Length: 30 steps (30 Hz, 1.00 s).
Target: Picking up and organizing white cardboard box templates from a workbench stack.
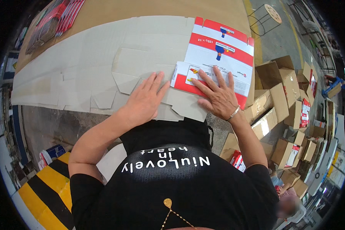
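Pressed flat, fingers spread, left hand (145,100) on the grey unfolded carton blank (103,65) at centre. At two o'clock of it, right hand (217,96) lay open, gripping nothing, on the red-and-white printed flat carton (222,50). At four o'clock, stacked brown boxes (280,96), perhaps partly filled.

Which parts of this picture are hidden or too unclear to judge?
- Head view: the right hand covers part of the red and white printed carton sheet.
- The left hand hides the plain grey cardboard blank beneath its palm.
- The table's near edge is hidden by the blanks.
- The folded boxes bend and shrink at the fisheye rim.
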{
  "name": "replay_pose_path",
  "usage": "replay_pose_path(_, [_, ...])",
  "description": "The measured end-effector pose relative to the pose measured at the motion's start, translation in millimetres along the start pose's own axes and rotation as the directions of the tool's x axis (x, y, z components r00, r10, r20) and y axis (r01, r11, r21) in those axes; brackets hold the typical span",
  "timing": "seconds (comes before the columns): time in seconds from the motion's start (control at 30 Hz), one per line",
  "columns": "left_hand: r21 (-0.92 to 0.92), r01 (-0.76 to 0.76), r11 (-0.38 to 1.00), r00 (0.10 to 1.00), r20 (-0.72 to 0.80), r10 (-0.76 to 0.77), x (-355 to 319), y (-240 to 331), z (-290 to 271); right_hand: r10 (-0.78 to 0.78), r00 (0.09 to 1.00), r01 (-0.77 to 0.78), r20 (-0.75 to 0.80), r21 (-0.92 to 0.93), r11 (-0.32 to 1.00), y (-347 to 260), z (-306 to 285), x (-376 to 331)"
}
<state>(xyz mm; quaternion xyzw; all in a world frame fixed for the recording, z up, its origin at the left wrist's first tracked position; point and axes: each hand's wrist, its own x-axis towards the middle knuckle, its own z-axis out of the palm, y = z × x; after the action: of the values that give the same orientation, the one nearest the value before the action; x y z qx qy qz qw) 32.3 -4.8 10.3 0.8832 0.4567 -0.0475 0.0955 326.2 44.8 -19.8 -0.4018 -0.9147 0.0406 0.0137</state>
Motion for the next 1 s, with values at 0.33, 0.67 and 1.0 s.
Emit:
replay_pose_path(0.33, [0.223, 0.059, 0.973, 0.993, -0.109, -0.035, 4.9, 10.0, 2.1, -0.047, 0.998, 0.046, -0.038, -0.022, 0.999, 0.9, -4.7, 2.9])
replay_pose_path(0.67, [-0.479, 0.262, 0.838, 0.833, 0.55, 0.054, 98.4, -69.6, -32.4, -0.189, 0.971, 0.19, -0.145, -0.005, 0.982, 17.2, -7.3, -2.8])
replay_pose_path(1.0, [-0.872, 0.402, 0.28, 0.868, 0.267, -0.418, 32.0, -84.2, -2.7, -0.13, 0.982, 0.128, -0.137, -0.027, 0.991, 19.8, 9.1, -5.7])
